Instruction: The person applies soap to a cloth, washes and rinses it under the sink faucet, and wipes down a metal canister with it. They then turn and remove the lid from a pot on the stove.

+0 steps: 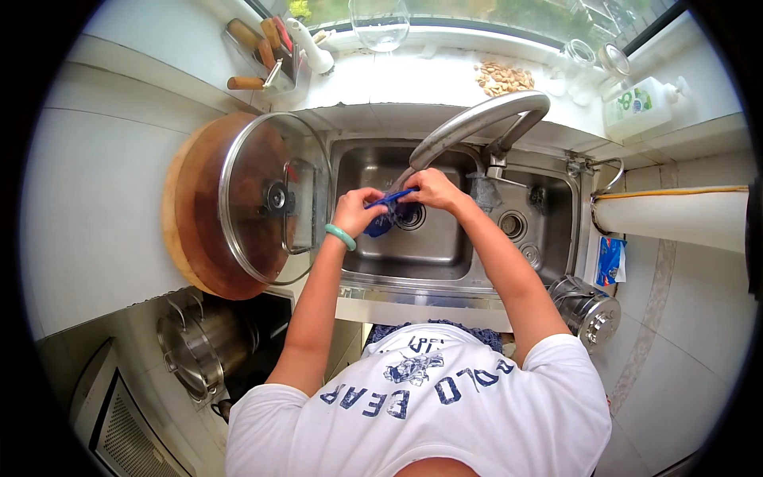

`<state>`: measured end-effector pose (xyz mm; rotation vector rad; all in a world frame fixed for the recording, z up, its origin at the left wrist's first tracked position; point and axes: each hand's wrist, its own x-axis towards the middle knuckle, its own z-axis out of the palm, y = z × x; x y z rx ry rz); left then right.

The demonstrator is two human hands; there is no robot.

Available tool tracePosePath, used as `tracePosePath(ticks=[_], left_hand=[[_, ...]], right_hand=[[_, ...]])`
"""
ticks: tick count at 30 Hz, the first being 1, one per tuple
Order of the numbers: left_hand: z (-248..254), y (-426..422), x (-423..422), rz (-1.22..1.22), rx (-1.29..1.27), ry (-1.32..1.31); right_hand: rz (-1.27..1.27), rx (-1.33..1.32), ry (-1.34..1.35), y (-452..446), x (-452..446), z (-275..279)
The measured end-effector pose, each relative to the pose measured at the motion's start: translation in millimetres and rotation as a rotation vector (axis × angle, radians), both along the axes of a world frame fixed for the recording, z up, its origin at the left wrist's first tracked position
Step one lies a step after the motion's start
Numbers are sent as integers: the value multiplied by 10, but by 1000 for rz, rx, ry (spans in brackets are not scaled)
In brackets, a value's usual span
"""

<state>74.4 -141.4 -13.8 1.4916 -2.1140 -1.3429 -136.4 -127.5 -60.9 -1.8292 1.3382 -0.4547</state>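
A limp, dark blue piece of thin material hangs over the left sink basin, pinched between my two hands; whether it is a cloth or a bag I cannot tell. My left hand, with a green bangle on the wrist, grips its left end. At its upper right edge, the fingers of my right hand are closed on it. The curved faucet ends just above my hands, and a stream of water seems to run down onto the blue material. Part of it is hidden behind my fingers.
Left of the sink, a glass lid leans over a round wooden board. On the sill are a knife holder, nuts, glass jars and a soap bottle. Steel pots stand low at left.
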Motion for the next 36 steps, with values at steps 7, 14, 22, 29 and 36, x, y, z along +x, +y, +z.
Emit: tracePosePath(ticks=[7,14,22,29,36], left_hand=[[-313,80,64,-96,-50,-599],[-1348,103,135,488,296,177],[-697,329,-251,729,803,1092],[-431,266,-127,689,813,1248],[-120,60,-100,484,521,764]], right_hand=[[-360,-89,-102,135,9,126],[-758,-133,-147,458,409,163],[-566,-230,-259,873,1044,156],[-396,-139,-534,1133,927,252],[-918,102,-588,1211,34,-174]])
